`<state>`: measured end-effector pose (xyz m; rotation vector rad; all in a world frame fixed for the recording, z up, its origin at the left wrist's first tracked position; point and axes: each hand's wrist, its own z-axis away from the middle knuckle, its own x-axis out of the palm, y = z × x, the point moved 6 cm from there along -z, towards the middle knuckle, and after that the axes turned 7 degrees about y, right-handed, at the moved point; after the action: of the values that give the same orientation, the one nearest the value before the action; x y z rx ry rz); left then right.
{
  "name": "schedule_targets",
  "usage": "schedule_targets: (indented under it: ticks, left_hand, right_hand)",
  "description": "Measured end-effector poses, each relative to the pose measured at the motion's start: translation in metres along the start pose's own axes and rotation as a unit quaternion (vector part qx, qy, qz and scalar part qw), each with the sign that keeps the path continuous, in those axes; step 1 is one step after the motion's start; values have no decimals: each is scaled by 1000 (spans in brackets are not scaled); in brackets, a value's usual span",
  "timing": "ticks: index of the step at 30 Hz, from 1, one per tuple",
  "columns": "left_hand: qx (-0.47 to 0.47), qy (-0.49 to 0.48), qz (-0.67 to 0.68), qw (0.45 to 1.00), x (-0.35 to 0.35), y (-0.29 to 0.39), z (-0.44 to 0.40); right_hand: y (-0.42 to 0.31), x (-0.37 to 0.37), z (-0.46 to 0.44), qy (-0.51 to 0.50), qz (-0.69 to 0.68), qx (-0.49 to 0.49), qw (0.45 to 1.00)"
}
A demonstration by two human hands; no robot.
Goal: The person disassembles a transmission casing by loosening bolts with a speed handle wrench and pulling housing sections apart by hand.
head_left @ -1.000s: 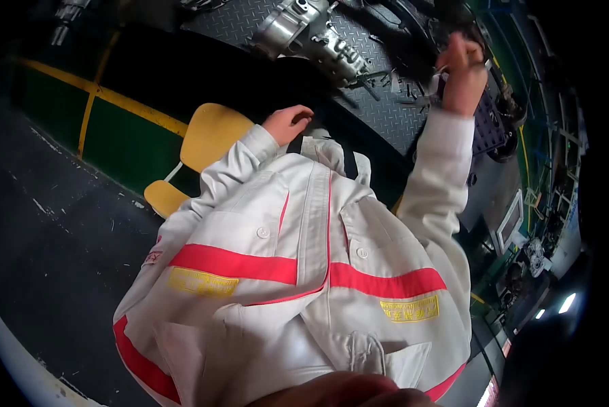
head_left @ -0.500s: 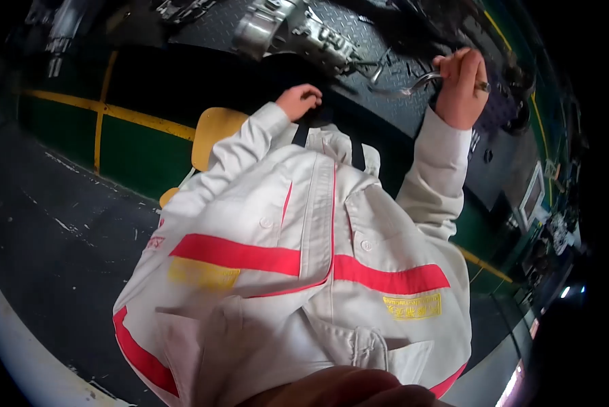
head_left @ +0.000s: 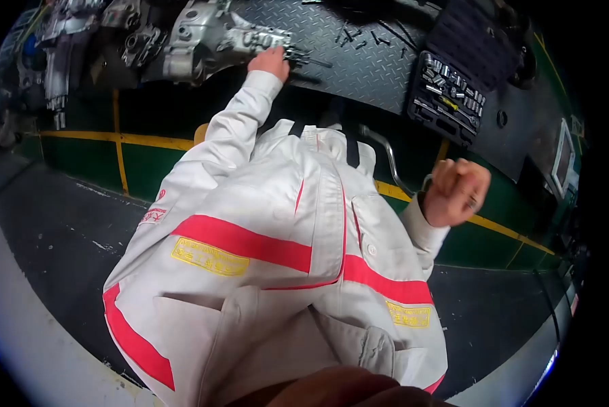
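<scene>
My right hand [head_left: 458, 192] is closed around a bent metal speed wrench [head_left: 390, 150], held low at the right, off the bench. Its thin curved bar runs up and left from my fist, its far end in front of the bench edge. At the near end of a silver gearbox [head_left: 240, 39], my left hand [head_left: 270, 63] is bent over the casing by the protruding shaft [head_left: 314, 62], its fingertips partly hidden. The gearbox lies on its side along the front of the bench.
A socket set case [head_left: 447, 95] lies open at the bench's right. Several small bolts [head_left: 360, 45] are scattered on the tread-plate bench top [head_left: 365, 78]. More metal housings [head_left: 143, 46] stand at the left. A white-framed panel [head_left: 563, 157] is at the far right.
My left hand has reached forward onto the gearbox end. My right hand has come down and back toward me with the speed wrench. The view has swung right, showing the socket case.
</scene>
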<state>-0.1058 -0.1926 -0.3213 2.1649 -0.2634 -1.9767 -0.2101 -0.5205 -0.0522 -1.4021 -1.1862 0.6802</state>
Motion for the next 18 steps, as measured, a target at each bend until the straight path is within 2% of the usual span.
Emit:
schedule_targets:
  ticks: [1,3,6,7,11,13,15,17,18]
  left_hand:
    - [-11,-26,-33,999,2,4,-5]
    - [-34,-29,-53,998,2,8,-11]
    - [-135,-82,-51,986,-20,17,-21]
    - [-101,-50,-60,992,-24,20,-24]
    - [-92,-61,-80,991,-77,55,-37]
    - [-68,-40,-72,994,-93,80,-46]
    - [-42,-11,1,999,-97,111,-56]
    - [-21,16,-19,999,-84,136,-80]
    - [-49,1,-49,998,-76,137,-85]
  right_hand:
    - [19,-26,-2,68,54,48,995]
    - [54,-68,-7,81,168,101,977]
    - [113,-120,-17,-16,217,171,961]
    - [133,-135,-19,-45,239,186,952]
    - [164,-158,-36,-117,275,175,938]
    - [172,-162,-43,-110,261,177,943]
    - [173,-165,-42,-105,248,182,946]
    - [176,-167,-41,-91,209,218,949]
    - [179,-169,-39,-90,189,248,946]
